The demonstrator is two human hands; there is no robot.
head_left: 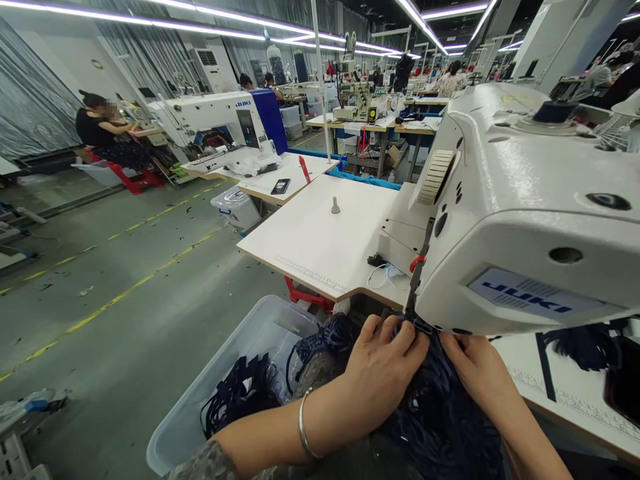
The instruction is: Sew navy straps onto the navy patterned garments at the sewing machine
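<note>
A white JUKI sewing machine looms at the right, its needle area low above a heap of dark navy fabric strips on my lap. My left hand, with a silver bangle at the wrist, curls its fingers down on the navy strips just beside the needle area. On the other side of it, my right hand grips the strips between thumb and fingers, its fingertips partly hidden beneath the machine head. Exactly which strip lies under the needle cannot be made out.
A translucent plastic bin with more navy strips stands at my left. The white table bears a small grey peg. A phone lies on the neighbouring table. More strips rest at the right. A seated person works far left.
</note>
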